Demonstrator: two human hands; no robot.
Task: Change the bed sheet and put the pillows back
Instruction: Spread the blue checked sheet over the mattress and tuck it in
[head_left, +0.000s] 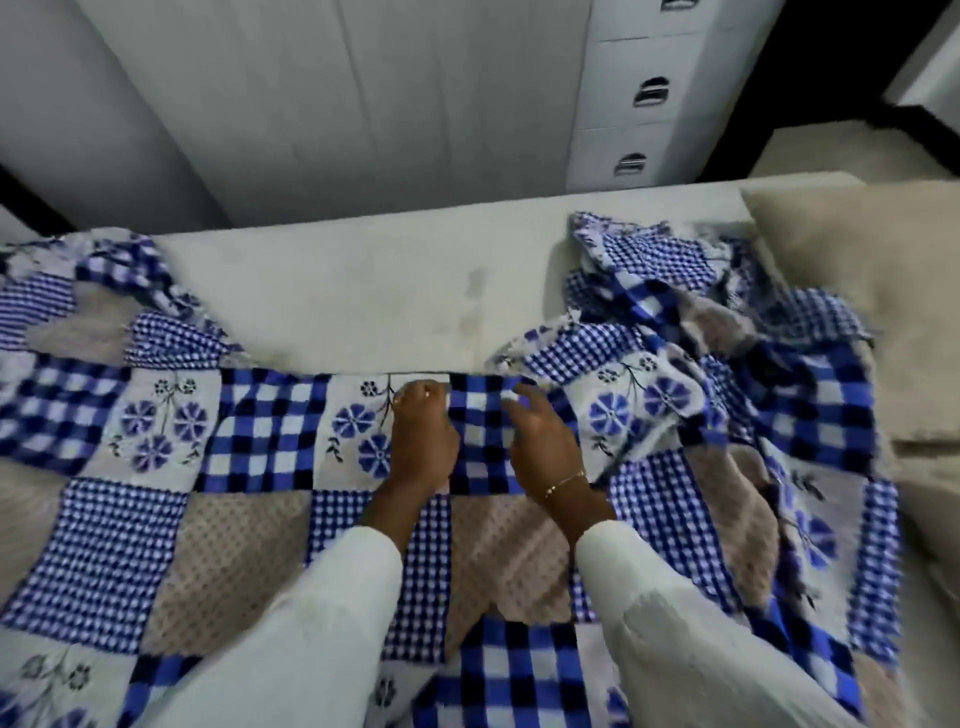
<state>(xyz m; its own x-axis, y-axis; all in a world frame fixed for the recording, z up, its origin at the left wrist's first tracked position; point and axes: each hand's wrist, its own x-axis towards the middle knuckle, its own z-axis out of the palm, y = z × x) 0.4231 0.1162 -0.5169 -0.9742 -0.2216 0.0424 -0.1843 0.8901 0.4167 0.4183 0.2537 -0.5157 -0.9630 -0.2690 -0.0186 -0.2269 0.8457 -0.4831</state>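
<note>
I judge I am mid-spread: the patchwork sheet (260, 431) covers the near half of the mattress (363, 280), its far edge running from nine to three o'clock, with a bunched heap at two o'clock. A pillow (857, 291) lies beyond that heap. My left hand (423, 436) curls on the sheet's edge at twelve o'clock, seemingly pinching it. My right hand (540, 441) sits just beside it, fingers loosely bent over the cloth; whether its grip holds, I cannot tell. Next I need to draw this edge toward twelve and shake out the heap.
</note>
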